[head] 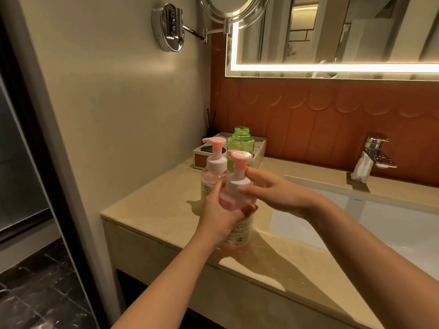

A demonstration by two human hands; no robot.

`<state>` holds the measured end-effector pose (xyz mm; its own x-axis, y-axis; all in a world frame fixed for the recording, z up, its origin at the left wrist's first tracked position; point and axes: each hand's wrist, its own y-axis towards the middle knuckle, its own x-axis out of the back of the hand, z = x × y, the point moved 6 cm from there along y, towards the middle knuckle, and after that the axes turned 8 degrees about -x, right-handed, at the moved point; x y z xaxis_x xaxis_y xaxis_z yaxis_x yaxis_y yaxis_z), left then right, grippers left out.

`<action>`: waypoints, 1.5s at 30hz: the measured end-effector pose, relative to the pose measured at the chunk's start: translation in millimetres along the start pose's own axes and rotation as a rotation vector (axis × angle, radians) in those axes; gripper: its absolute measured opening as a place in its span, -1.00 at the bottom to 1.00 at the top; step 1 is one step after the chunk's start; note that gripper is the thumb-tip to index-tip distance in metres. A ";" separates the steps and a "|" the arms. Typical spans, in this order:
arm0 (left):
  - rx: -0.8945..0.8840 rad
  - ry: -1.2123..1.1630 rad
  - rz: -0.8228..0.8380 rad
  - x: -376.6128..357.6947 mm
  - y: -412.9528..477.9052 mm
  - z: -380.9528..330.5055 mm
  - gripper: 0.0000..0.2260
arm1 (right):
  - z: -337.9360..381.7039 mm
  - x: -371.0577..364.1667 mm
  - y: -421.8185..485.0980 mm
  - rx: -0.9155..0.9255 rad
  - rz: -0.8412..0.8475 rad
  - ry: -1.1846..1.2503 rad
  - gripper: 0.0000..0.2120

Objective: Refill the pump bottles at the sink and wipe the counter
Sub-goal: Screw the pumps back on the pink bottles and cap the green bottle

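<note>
- Near pump bottle: a clear plastic bottle of pink liquid with a white collar, a pink pump head and a barcode label. It is upright at the front of the counter, just left of the sink, with its base down at the counter top
- Left hand: wrapped round the body of the near pump bottle from the left, fingers curled across its front
- Right hand: reaching in from the right, with thumb and fingertips pinching the white collar of the near pump bottle below the pump head
- Far pump bottle: same make, pink head and white collar. It stands upright just behind and to the left of the near one, with no hand on it
- Green translucent plastic bottle: uncapped with its threaded neck open, upright behind both pump bottles
- Counter: polished beige stone, with a few water droplets near the base of the near pump bottle
- Sink: a white basin set under the counter, to the right of the hands
- Chrome lever tap: on the back ledge behind the basin
- Shallow cream amenity tray: in the back corner, with a dark reed diffuser beside it
- Orange scalloped wall tiles, with an edge-lit rectangular mirror above them
- Round chrome mirror on a folding arm: fixed to the side wall
</note>
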<state>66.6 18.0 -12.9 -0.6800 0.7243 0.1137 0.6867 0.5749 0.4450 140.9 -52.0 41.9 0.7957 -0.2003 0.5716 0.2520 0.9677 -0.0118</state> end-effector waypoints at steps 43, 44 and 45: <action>0.023 0.063 -0.095 2.0 -8.5 -4.5 -0.49 | 10.2 3.9 4.0 -0.147 -0.604 -0.786 -0.29; 0.017 0.079 -0.101 4.1 -11.2 -5.8 -0.47 | 8.9 4.4 0.2 -0.124 -0.584 -0.757 -0.26; 0.010 0.097 -0.103 6.7 -14.1 -6.8 -0.48 | 7.8 5.0 -4.5 -0.104 -0.577 -0.737 -0.24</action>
<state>50.6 12.1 -12.3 -0.7682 0.6216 0.1534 0.6144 0.6483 0.4498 139.5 -56.2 51.1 -0.0081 -0.4626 0.8865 0.5748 0.7233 0.3827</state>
